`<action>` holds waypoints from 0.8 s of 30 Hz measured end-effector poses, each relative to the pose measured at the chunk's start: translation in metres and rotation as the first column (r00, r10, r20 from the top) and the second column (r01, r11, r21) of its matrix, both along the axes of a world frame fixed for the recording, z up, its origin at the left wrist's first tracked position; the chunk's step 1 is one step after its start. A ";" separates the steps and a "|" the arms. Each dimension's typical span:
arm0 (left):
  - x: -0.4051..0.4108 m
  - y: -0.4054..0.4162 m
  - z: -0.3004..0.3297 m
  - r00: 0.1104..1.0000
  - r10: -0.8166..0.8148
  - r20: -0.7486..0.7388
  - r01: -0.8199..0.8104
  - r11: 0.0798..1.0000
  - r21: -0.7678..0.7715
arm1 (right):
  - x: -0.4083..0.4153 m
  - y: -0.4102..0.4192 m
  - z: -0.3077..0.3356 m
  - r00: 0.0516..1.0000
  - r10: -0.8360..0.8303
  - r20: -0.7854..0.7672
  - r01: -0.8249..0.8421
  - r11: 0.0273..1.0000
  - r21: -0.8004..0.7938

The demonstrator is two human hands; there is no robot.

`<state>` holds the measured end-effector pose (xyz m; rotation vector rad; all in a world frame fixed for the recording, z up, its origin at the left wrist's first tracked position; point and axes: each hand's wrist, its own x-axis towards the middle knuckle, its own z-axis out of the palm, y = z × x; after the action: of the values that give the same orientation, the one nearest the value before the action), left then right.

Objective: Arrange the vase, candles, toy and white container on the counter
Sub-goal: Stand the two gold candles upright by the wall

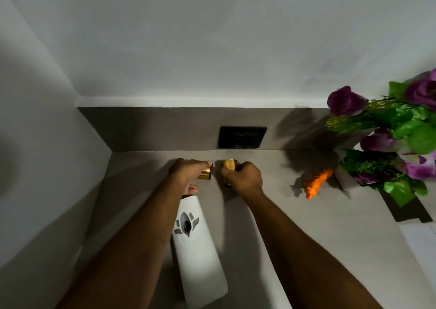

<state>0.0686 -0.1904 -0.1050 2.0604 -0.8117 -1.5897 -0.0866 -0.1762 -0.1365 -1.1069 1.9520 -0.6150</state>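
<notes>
1. As we look down on the grey surface [259, 214], we count two gold candles, one white container, one orange toy and one vase of purple flowers, with the black wall socket [241, 137] as our landmark.
2. The left candle [205, 173] sits just below and left of the socket, and the grip of the left hand [186, 173] is closed around it.
3. The right candle [229, 165] stands directly below the socket, just beside the first with a narrow gap between, and the right hand [245, 175] is clamped on it.
4. The white container [197, 245] lies further below the socket, towards us, partly under the left forearm; it bears a grey petal-shaped emblem, and we can read no writing on it.
5. The orange toy [316, 182] lies to the lower right of the socket, near the vase [346, 179], whose flowers [396, 132] spread to the right frame edge.
6. We see no legible brand anywhere.
7. Left of the socket the surface ends in a wall corner; open surface lies between the candles and the toy.
</notes>
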 end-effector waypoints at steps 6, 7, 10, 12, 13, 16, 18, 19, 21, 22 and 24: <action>-0.028 -0.006 0.001 1.000 0.014 -0.005 -0.014 0.999 0.049 | -0.046 0.013 0.003 0.998 -0.064 -0.025 0.062 0.995 -0.083; -0.033 -0.006 0.001 1.000 0.022 0.008 -0.023 0.999 0.049 | -0.051 0.014 0.003 0.998 -0.061 -0.029 0.058 0.992 -0.110; -0.046 -0.005 -0.002 0.995 0.085 0.061 -0.085 0.996 -0.002 | -0.063 0.014 0.004 0.996 -0.084 -0.025 0.077 0.974 -0.211; -0.051 -0.005 -0.003 0.986 0.123 0.112 -0.115 0.990 -0.077 | -0.067 0.013 0.005 0.996 -0.089 -0.027 0.079 0.964 -0.252; -0.054 -0.005 -0.003 0.982 0.119 0.149 -0.100 0.987 -0.127 | -0.070 0.013 0.004 0.996 -0.087 -0.018 0.079 0.961 -0.264; -0.061 -0.007 -0.002 0.922 0.070 0.380 0.049 0.954 -0.295 | -0.074 0.011 0.003 0.995 -0.092 0.025 0.096 0.944 -0.315; -0.065 -0.005 -0.003 0.880 0.092 0.466 0.124 0.903 -0.411 | -0.076 0.009 0.001 0.995 -0.093 0.042 0.101 0.934 -0.343; -0.066 -0.004 -0.004 0.878 0.098 0.469 0.140 0.883 -0.448 | -0.078 0.009 0.000 0.995 -0.089 0.049 0.101 0.931 -0.352; -0.065 -0.001 -0.009 0.884 0.092 0.459 0.163 0.859 -0.486 | -0.080 0.008 -0.003 0.995 -0.074 0.060 0.090 0.929 -0.360; -0.064 0.000 -0.012 0.884 0.089 0.460 0.173 0.851 -0.497 | -0.081 0.008 -0.005 0.996 -0.065 0.062 0.083 0.929 -0.361; -0.063 0.001 -0.017 0.879 0.094 0.468 0.187 0.835 -0.518 | -0.082 0.007 -0.009 0.997 -0.052 0.054 0.068 0.929 -0.363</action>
<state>0.0053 -0.1895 -0.1223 1.9957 -1.3217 -0.7086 -0.1686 -0.1695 -0.1454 -1.2468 1.8840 -1.0605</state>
